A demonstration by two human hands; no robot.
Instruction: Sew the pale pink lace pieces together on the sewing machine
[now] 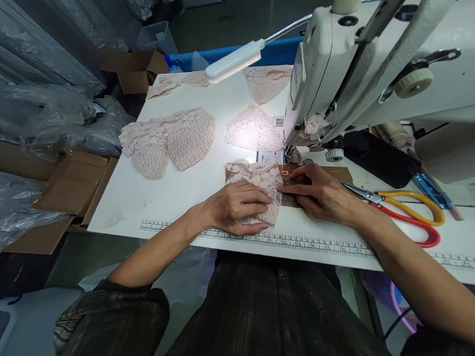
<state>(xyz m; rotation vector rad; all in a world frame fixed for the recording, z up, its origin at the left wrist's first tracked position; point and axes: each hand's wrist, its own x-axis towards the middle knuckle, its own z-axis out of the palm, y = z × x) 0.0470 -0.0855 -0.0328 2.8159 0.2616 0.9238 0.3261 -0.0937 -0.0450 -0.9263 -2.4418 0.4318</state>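
A pale pink lace piece (257, 171) with a scalloped upper edge lies in front of the sewing machine's needle area (288, 154). My left hand (239, 207) rests over its lower part, palm down, fingers stretched out. At the lace's right edge, my right hand (320, 193) touches down with fingers apart, one fingertip against the fabric. Beneath this hand and partly under the lace is a brown board (333, 173). Another lace piece (254, 128) lies just behind, under the lamp's bright spot.
More lace pieces lie left (168, 140) and at the back (268, 81) of the white table (116, 209). Scissors (409, 208) with yellow and red handles and a black phone-like object (377, 156) sit right. A lamp (235, 61) overhangs; cardboard boxes (78, 183) stand left.
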